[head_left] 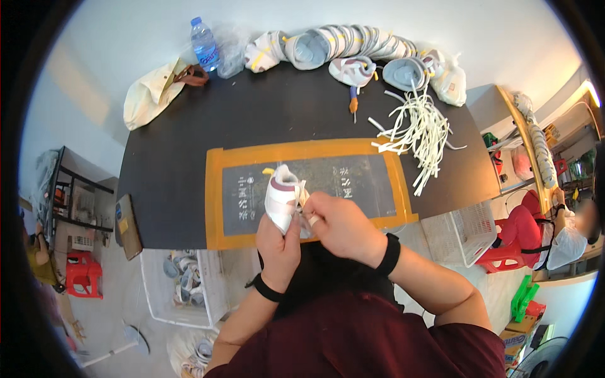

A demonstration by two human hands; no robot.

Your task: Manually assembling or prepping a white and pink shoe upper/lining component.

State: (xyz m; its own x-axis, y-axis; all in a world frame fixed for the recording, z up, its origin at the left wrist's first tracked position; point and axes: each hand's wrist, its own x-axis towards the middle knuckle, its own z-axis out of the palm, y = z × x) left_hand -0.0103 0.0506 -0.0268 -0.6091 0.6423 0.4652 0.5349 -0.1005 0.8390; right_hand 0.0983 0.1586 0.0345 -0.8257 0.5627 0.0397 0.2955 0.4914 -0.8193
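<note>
Clamped from below in the left hand (279,242): a small white shoe upper (282,196) with a mauve band, held upright over the near edge of the counter (183,142). Right hand (343,227) closed against its right side, fingertips pinched on the white lace (302,192) at the eyelets. Underneath, a dark cutting mat (353,176) with an orange border. Farther back, a loose heap of white laces (419,132), a row of more shoe uppers (353,43), a screwdriver (353,101), a water bottle (204,44) and a cream cloth bag (151,91). On the floor at left, a white crate (183,283) with uppers.
</note>
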